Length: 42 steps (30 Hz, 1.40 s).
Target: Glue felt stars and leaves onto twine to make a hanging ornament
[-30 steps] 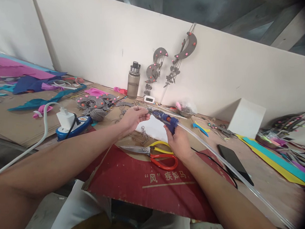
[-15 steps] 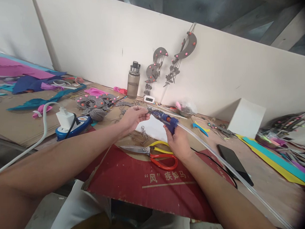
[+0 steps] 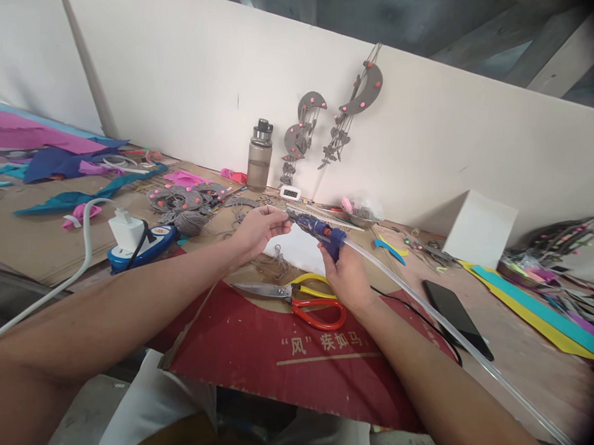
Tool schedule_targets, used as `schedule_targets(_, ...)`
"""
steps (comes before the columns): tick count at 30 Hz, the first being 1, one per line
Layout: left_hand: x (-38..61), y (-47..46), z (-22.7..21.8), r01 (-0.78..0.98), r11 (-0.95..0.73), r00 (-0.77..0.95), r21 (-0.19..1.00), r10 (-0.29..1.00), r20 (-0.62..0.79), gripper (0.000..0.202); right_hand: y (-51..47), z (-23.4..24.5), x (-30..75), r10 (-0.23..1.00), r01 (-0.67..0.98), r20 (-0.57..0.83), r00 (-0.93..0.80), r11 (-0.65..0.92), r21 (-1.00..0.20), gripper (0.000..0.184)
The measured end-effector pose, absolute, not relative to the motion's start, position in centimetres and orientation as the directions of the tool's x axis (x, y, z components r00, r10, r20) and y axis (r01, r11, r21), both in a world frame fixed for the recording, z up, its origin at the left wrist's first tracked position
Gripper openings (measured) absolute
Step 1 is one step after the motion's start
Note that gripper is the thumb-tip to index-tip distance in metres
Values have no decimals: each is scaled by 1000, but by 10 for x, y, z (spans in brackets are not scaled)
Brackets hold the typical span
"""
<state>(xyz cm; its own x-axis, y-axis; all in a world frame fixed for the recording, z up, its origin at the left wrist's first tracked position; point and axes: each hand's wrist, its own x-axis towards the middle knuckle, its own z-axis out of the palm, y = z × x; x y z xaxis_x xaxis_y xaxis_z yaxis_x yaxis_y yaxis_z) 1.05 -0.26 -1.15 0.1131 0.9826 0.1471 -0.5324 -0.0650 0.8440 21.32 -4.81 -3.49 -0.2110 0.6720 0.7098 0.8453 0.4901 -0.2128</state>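
My right hand [image 3: 346,276] is wrapped round the handle of a blue glue gun [image 3: 316,229], whose nozzle points left. A long clear glue stick [image 3: 444,328] runs out of the gun's back toward the lower right. My left hand [image 3: 258,227] is held up just left of the nozzle, its fingers pinched on a small thin piece that I cannot make out. Grey cord [image 3: 275,261] lies on the table under the hands. Scissors [image 3: 304,300] with red and yellow handles lie just below my right hand, on a red printed board [image 3: 273,358].
A power strip with a white plug [image 3: 135,239] and a thick white cable sits at the left. A water bottle [image 3: 259,156], grey felt cut-outs [image 3: 190,202] and coloured foam sheets [image 3: 60,162] lie behind. A black phone [image 3: 457,316] and white box [image 3: 479,230] are at the right.
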Motion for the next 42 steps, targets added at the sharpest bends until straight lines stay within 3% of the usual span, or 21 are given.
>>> schedule_targets(35, 10, -1, -10, -552, -43, 85, 833, 991, 107, 9, -50, -33, 213, 695, 842, 696, -179, 474, -257, 36)
schedule_targets(42, 11, -2, -11, -537, -49, 100, 842, 988, 121, 11, -50, -32, 212, 721, 817, 671, -175, 487, -310, 36)
